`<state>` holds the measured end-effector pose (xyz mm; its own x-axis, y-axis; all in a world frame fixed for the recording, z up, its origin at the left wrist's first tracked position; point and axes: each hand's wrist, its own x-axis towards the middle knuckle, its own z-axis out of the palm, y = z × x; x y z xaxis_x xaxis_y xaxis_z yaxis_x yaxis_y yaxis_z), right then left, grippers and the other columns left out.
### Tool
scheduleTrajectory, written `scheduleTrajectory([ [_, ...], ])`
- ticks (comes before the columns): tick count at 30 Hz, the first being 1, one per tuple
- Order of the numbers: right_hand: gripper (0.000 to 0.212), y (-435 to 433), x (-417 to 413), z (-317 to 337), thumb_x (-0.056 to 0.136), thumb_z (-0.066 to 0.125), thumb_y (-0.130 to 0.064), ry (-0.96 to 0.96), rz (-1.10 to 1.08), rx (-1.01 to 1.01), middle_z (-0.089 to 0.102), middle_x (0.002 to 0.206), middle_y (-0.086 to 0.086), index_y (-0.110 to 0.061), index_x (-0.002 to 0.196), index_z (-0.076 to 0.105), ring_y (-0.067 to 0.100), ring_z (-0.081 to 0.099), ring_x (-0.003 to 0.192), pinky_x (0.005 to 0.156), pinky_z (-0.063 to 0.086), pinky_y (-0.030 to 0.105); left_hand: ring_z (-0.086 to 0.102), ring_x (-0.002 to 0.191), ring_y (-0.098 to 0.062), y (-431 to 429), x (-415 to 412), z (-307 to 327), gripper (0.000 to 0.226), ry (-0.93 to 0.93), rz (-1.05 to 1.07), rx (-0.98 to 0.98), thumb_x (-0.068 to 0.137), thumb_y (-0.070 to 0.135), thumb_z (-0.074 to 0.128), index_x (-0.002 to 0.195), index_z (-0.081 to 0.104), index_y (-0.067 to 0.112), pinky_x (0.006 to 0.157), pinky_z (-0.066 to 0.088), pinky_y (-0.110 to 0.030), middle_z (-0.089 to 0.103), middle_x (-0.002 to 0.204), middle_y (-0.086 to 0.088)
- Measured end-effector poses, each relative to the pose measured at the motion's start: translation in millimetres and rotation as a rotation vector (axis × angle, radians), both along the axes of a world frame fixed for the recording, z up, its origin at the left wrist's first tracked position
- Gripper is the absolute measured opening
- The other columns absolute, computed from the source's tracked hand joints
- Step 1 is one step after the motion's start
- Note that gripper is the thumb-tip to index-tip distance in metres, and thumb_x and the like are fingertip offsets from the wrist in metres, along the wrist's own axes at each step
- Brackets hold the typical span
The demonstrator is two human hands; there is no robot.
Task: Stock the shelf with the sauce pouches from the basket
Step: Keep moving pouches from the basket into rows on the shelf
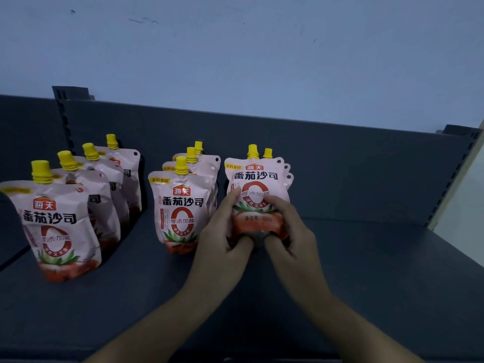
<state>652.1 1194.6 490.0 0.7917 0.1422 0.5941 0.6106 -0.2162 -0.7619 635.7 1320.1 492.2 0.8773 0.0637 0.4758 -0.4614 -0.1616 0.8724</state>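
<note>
A matte dark-grey metal shelf (379, 271) bears three rows of glossy pink, yellow-capped sauce pouches (60, 226). At three o'clock from the middle row (180, 213), the front pouch (258, 179) stands upright, its bulging base clamped by the left hand (222, 237) and right hand (290, 231).

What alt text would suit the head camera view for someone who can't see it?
The left hand and right hand grip the front pouch of the right-hand row on a dark shelf. A middle row and a left row of pink, yellow-capped pouches stand upright beside it.
</note>
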Motion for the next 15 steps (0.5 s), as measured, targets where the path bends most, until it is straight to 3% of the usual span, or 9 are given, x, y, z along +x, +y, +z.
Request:
scheduleTrajectory([
  [2, 0.051, -1, 3, -1, 0.076, 0.047, -0.010, -0.038, -0.059, -0.028, 0.060, 0.116, -0.011, -0.035, 0.120, 0.051, 0.005, 0.059, 0.104, 0.085, 0.049, 0.017, 0.051, 0.109, 0.015, -1, -1, 3, 0.072, 0.007, 0.000, 0.005, 0.086, -0.010, 0.051, 0.138, 0.033, 0.036, 0.090, 0.052, -0.021, 0.047, 0.119, 0.032],
  [5, 0.051, -8, 7, 1, 0.078, 0.046, -0.013, -0.099, -0.103, -0.166, 0.056, 0.113, -0.015, -0.035, 0.124, 0.050, 0.002, 0.055, 0.104, 0.087, 0.048, 0.018, 0.049, 0.101, 0.025, 7, 0, 8, 0.071, 0.018, -0.019, 0.017, 0.085, -0.013, 0.049, 0.139, 0.034, 0.032, 0.077, 0.048, -0.005, 0.045, 0.122, 0.025],
  [10, 0.053, -22, 8, 5, 0.081, 0.038, -0.030, -0.159, -0.095, -0.338, 0.056, 0.111, -0.011, -0.029, 0.133, 0.047, 0.004, 0.054, 0.099, 0.082, 0.048, 0.017, 0.065, 0.097, -0.001, 21, 1, 14, 0.071, 0.104, -0.138, -0.046, 0.083, -0.018, 0.047, 0.137, 0.042, 0.029, 0.068, 0.059, -0.025, 0.056, 0.115, 0.019],
  [15, 0.058, -25, 6, 6, 0.082, 0.043, -0.009, -0.015, 0.127, -0.260, 0.050, 0.122, -0.011, -0.039, 0.131, 0.039, 0.003, 0.051, 0.111, 0.089, 0.047, 0.017, 0.055, 0.114, 0.005, 29, 5, 6, 0.072, 0.094, -0.235, -0.047, 0.083, -0.010, 0.055, 0.133, 0.038, 0.039, 0.089, 0.053, -0.021, 0.047, 0.130, 0.023],
])
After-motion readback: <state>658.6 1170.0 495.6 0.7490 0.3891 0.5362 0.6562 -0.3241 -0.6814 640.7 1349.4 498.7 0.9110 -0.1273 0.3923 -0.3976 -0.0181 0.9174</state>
